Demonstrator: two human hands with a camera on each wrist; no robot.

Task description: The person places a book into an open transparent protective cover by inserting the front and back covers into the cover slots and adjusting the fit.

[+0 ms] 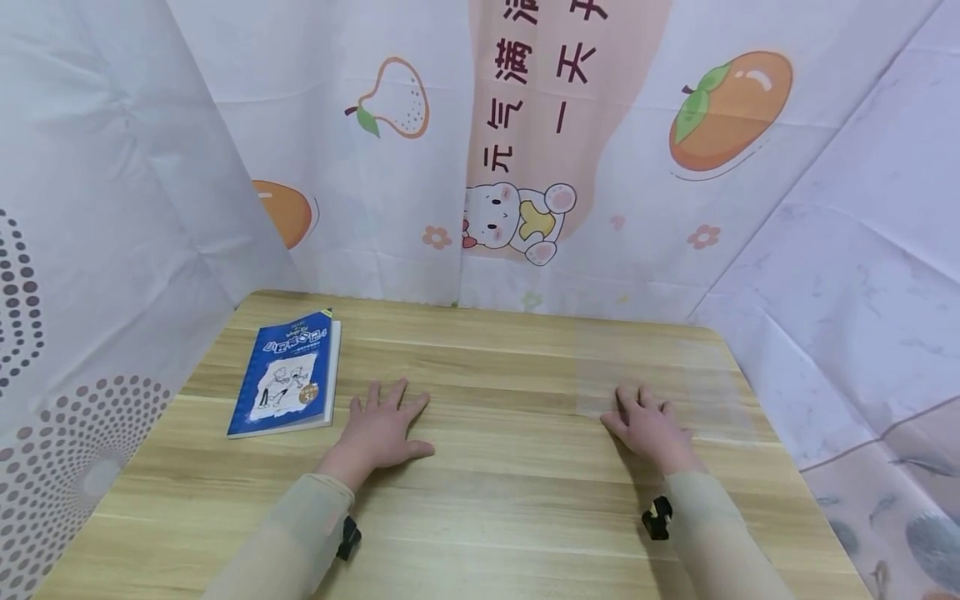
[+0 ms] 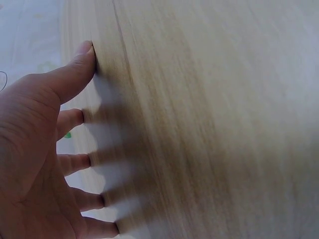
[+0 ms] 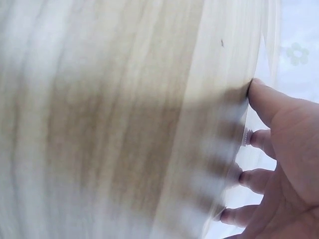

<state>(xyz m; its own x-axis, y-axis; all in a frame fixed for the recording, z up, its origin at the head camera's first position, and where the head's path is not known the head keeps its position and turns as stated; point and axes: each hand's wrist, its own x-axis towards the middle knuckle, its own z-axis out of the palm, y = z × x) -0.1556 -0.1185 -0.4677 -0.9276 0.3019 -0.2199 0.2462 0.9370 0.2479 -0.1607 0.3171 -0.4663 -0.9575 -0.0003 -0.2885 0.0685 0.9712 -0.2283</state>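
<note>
My left hand (image 1: 382, 433) rests on the wooden table (image 1: 495, 517) with its fingers spread, to the right of a blue book and apart from it. The book (image 1: 288, 375) lies flat, cover up, with a white cartoon panel. In the left wrist view, the fingertips (image 2: 88, 159) of that hand touch the tabletop. My right hand (image 1: 651, 429) rests at the near-left part of a thin see-through sheet (image 1: 705, 375); whether it is a bag or a film I cannot tell. Its fingers are spread, and the right wrist view shows the fingertips (image 3: 247, 178) against the surface. Neither hand holds anything.
A printed curtain (image 1: 390, 208) with fruit, a cartoon bear and lettering hangs behind the table's far edge. More cloth hangs along the left (image 1: 112, 208) and right (image 1: 862, 292) sides. Each sleeve has a small black device (image 1: 657, 518) at the wrist.
</note>
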